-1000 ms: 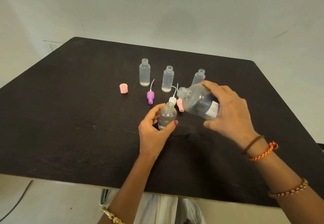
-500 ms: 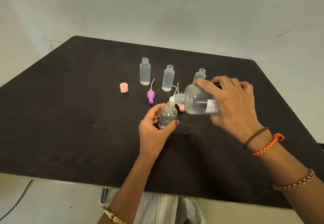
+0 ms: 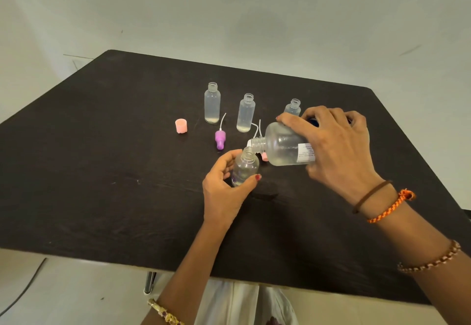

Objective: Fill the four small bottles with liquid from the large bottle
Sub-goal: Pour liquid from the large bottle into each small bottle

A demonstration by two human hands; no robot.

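My right hand grips the large clear bottle, tipped on its side with its open mouth just above the neck of a small clear bottle. My left hand holds that small bottle upright on the black table. Three other small open bottles stand behind: one at the back left, one in the middle, and one partly hidden behind my right hand. The left and middle ones show a little liquid at the bottom.
A pink cap lies left of the bottles. A purple spray top with a white tube lies in front of them. Another pink top and white tubes show under the large bottle. The table's near edge runs below my forearms.
My right hand has tipped the large bottle further down to horizontal and brought its mouth over the small bottle's neck. My left hand has held the small bottle in place.
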